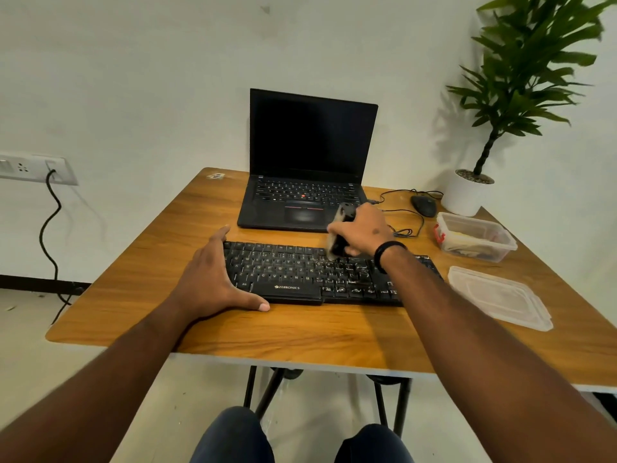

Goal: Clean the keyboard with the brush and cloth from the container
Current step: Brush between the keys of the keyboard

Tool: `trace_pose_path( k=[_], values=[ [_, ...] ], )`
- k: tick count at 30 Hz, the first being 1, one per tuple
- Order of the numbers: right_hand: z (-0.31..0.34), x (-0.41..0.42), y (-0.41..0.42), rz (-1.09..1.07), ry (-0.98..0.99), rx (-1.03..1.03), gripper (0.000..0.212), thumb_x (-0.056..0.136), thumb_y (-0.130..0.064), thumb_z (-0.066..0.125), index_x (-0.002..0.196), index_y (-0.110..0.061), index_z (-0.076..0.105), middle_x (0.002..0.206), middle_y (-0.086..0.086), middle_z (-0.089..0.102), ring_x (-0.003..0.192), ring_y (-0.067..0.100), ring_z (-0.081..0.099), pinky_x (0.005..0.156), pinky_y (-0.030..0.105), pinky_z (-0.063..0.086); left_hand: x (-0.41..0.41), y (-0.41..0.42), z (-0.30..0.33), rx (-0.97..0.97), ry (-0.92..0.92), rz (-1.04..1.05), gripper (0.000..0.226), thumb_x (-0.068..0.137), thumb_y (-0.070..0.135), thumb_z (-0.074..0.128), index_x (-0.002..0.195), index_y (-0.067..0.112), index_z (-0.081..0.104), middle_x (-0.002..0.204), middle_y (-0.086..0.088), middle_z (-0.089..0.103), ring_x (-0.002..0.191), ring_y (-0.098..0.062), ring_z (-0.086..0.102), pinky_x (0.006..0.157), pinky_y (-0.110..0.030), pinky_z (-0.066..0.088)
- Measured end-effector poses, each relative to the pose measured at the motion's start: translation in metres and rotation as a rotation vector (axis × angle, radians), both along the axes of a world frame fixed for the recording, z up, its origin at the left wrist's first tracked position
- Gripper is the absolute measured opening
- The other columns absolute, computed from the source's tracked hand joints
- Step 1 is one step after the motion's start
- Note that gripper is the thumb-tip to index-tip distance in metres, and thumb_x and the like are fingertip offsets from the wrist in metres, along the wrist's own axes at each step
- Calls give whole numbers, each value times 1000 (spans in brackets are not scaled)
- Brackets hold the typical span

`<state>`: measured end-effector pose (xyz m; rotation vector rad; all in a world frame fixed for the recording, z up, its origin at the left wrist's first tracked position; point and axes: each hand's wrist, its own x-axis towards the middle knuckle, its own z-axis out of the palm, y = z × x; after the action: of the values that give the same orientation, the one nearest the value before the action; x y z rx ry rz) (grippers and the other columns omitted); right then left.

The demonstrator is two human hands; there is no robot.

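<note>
Resting flat against the near left end of the black keyboard (pixel 300 275), the left hand (pixel 213 279) lies with straight fingers along its left edge and the thumb stretched along its front edge. Two knees in dark trousers (pixel 233 436) show nearest, under the wooden table (pixel 300 332). Farther in, the right hand (pixel 362 233), with a black band (pixel 384 255) on the wrist, curls around a brush (pixel 339 235), blurred, whose pale bristle end points down at the keyboard's upper rows; I cannot tell if the bristles touch the keys. The right forearm crosses over the keyboard's right part and hides some keys. To the right, one clear lid (pixel 497 295) lies flat on the table, and beyond it stands one open clear container (pixel 477 238) with something pale inside, too unclear to name. Behind the keyboard sits one open laptop (pixel 307 162) with a dark screen, partly covered by the brush hand. One black mouse (pixel 424 205) with its cable lies near one potted plant (pixel 500 111) in the far right corner. One wall socket (pixel 33 168) holds a black cord on the left.
</note>
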<state>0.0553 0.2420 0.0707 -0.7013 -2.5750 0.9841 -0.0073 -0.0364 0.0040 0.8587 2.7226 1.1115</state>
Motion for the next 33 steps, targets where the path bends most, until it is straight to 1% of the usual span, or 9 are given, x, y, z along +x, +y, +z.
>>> trace_pose_path(
  k=[3, 6, 10, 15, 17, 20, 23, 27, 33],
  values=[
    [3, 6, 23, -131, -32, 168, 23, 81, -28, 73, 84, -6, 66, 77, 6, 65, 76, 23, 64, 60, 30, 51, -2, -1, -2, 8, -9, 10, 166, 19, 83, 84, 156, 29, 7, 158, -8, 32, 142, -27, 34, 116, -47, 34],
    [0, 6, 22, -99, -15, 103, 24, 83, -28, 74, 89, -5, 67, 83, 8, 69, 80, 24, 69, 66, 33, 58, -3, -1, -2, 19, -19, 8, 167, 17, 82, 84, 155, 31, 8, 157, -8, 33, 141, -27, 36, 115, -47, 35],
    [-7, -3, -7, 18, 38, 94, 33, 86, -30, 74, 105, -5, 64, 95, 5, 65, 84, 19, 64, 63, 21, 55, -3, 0, -2, 28, -24, 1, 166, 17, 81, 85, 155, 31, 9, 156, -8, 34, 140, -26, 36, 114, -45, 35],
    [-2, -12, -25, 209, 2, 77, 20, 86, -29, 75, 80, -16, 61, 88, 4, 66, 85, 21, 67, 74, 34, 61, -2, -1, -2, 26, -25, 2, 165, 16, 81, 85, 155, 30, 10, 156, -7, 34, 140, -26, 37, 114, -45, 35],
    [1, -9, -22, 275, -25, 73, 19, 85, -28, 76, 83, -17, 61, 86, 1, 65, 83, 17, 65, 67, 28, 57, -2, 0, -2, 24, -23, 5, 166, 16, 81, 85, 155, 30, 10, 157, -7, 34, 141, -27, 36, 115, -47, 35],
    [8, 0, -6, 318, -83, 67, 16, 85, -24, 76, 89, -19, 61, 83, -6, 61, 74, 7, 58, 58, 16, 41, -1, 1, -1, 21, -20, 9, 166, 16, 83, 84, 155, 30, 10, 156, -8, 34, 140, -27, 37, 115, -47, 35],
    [16, 7, 15, 288, -158, 125, 19, 82, -23, 79, 88, -18, 61, 81, -4, 62, 75, 13, 59, 59, 20, 40, -1, 0, -2, 17, -11, 15, 167, 15, 85, 83, 155, 30, 10, 156, -8, 35, 140, -28, 37, 114, -48, 36],
    [25, 16, 38, 188, -247, 303, 24, 78, -17, 81, 94, -9, 66, 91, 6, 66, 81, 20, 60, 67, 30, 52, -2, 0, -3, 15, -4, 16, 165, 16, 84, 84, 154, 30, 10, 155, -9, 36, 139, -28, 38, 114, -47, 37],
    [17, 6, 19, 291, -115, 218, 24, 77, -20, 84, 88, -20, 62, 82, -5, 62, 78, 12, 59, 60, 20, 41, -1, 1, -2, 21, -5, 12, 166, 15, 84, 82, 155, 28, 11, 155, -10, 36, 139, -28, 38, 114, -47, 36]
  ],
)
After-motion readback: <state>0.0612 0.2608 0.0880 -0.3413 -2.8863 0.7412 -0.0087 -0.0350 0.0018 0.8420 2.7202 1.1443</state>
